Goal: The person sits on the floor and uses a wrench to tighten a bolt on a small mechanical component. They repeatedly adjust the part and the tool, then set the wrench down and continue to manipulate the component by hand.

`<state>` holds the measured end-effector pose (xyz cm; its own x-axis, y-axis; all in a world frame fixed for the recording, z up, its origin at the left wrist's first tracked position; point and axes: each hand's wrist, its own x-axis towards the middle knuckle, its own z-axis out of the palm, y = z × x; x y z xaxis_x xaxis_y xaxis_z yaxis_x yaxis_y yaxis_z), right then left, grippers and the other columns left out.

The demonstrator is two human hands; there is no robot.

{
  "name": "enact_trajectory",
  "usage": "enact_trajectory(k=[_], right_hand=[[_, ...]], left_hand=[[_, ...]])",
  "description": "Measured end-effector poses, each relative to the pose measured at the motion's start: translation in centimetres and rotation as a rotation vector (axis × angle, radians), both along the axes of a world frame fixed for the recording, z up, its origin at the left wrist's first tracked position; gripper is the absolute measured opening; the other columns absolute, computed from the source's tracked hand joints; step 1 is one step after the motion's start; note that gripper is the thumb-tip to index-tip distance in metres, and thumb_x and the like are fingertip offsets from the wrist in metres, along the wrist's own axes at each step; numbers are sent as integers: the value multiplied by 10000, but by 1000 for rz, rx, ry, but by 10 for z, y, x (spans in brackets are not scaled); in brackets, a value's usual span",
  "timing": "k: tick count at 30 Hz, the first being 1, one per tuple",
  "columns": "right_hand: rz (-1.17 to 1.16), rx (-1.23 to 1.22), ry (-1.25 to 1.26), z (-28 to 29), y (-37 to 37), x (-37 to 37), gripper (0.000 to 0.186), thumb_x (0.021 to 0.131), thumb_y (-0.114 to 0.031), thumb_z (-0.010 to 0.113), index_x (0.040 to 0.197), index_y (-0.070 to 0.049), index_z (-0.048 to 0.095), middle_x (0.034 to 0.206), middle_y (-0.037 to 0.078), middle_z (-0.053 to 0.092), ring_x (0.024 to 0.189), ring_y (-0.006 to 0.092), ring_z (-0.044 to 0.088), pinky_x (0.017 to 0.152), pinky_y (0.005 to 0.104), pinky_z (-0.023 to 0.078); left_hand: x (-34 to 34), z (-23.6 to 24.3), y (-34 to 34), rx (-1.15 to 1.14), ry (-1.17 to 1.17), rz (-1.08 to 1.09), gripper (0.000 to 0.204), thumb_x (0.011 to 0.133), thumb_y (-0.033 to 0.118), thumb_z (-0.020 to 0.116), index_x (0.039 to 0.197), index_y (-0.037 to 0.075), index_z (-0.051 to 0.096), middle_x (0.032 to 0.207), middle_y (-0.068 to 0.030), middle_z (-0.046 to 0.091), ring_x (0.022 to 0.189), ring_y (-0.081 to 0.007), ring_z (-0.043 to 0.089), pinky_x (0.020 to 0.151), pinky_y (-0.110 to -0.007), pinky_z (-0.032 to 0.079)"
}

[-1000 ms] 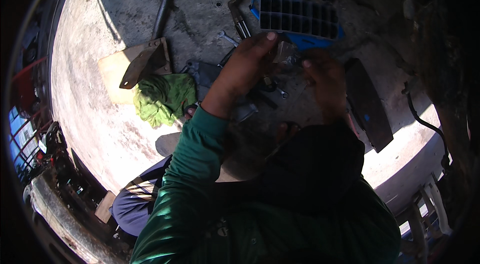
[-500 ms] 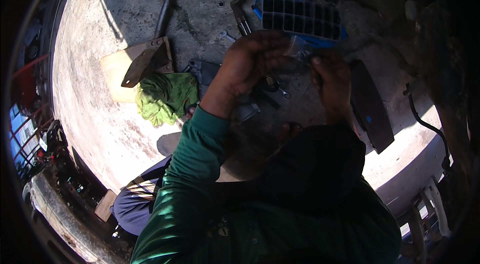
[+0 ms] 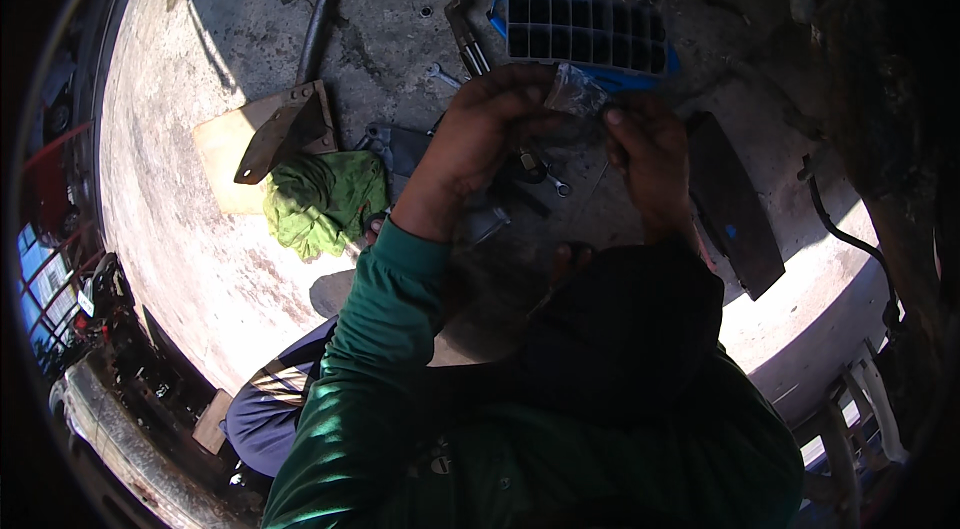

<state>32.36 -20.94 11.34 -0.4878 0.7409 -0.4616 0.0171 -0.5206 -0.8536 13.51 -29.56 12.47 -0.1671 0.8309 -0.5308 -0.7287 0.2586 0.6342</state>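
Note:
A small clear plastic bag [image 3: 576,94] is stretched between my two hands, in front of the organizer box. My left hand [image 3: 487,121] grips the bag's left edge with its fingers. The thumb and fingers of my right hand [image 3: 650,141] are pinched at the bag's right end, where something small and dark shows. What lies in the bag is too small to make out. Below the hands, a wrench [image 3: 560,185] rests on the floor among dark parts. The clear compartmented organizer box [image 3: 590,19] holds several small black pieces.
On the concrete floor, a hammer [image 3: 324,24] lies at the far left, above a metal bracket [image 3: 285,134] and a green cloth [image 3: 325,197]. A ratchet-like tool [image 3: 465,34] and a second wrench [image 3: 442,76] lie nearer the box. A dark slab-like piece [image 3: 737,204] is at right.
The bag is more spread out and shows larger between my fingers. Both hands have shifted slightly left in the picture, along with the whole scene.

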Motion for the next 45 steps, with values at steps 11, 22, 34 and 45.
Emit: enact_trajectory(k=[11, 22, 34, 45], right_hand=[[51, -23, 12, -3, 2, 3, 189, 911, -178, 700, 984, -18, 631, 686, -14, 565, 579, 62, 494, 538, 225, 377], [161, 201, -307, -30, -19, 47, 275, 862, -201, 748, 1038, 0, 686, 870, 77, 706, 807, 130, 632, 729, 281, 489], [118, 139, -529, -72, -19, 89, 280, 869, -258, 729, 981, -2, 712, 819, 97, 693, 767, 139, 622, 704, 308, 492], [231, -27, -313, -60, -7, 97, 152, 905, -188, 648, 861, -43, 666, 634, -24, 507, 547, 84, 473, 503, 268, 348]], left_hand=[[4, 11, 1, -92, 293, -165, 265, 909, 140, 697, 1073, -61, 647, 937, -100, 690, 875, -182, 679, 804, -293, 552], [68, -31, -12, -12, 856, -326, 219, 872, 198, 748, 942, -1, 690, 811, -97, 691, 742, -147, 657, 657, -305, 507], [114, -65, 6, 200, 937, -371, 238, 797, 24, 656, 1032, 8, 693, 953, -210, 700, 909, -383, 688, 784, -410, 543], [109, -100, 1, 321, 1237, -383, 267, 844, 205, 671, 1015, 2, 693, 918, -201, 689, 840, -367, 678, 722, -398, 527]])
